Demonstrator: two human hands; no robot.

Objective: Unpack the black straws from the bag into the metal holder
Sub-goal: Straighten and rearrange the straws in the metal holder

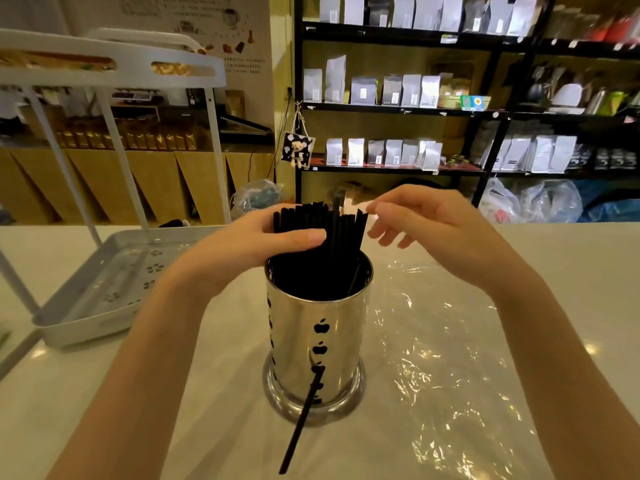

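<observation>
A shiny metal holder (323, 344) with apple-shaped cut-outs stands on the white counter in the middle of the head view. A bundle of black straws (322, 223) stands upright in it. My left hand (249, 242) grips the bundle just above the rim, thumb across its front. My right hand (426, 220) hovers at the straws' right side, fingers loosely spread, fingertips close to the tops and holding nothing I can make out. One loose black straw (300, 422) lies on the counter, leaning against the holder's base. The clear plastic bag (446, 341) lies flat and crumpled to the right.
A white perforated tray rack (104, 289) stands on the counter at the left, with its upper shelf (114, 69) above. Dark shelves (398, 109) with pouches fill the back wall beyond the counter's far edge.
</observation>
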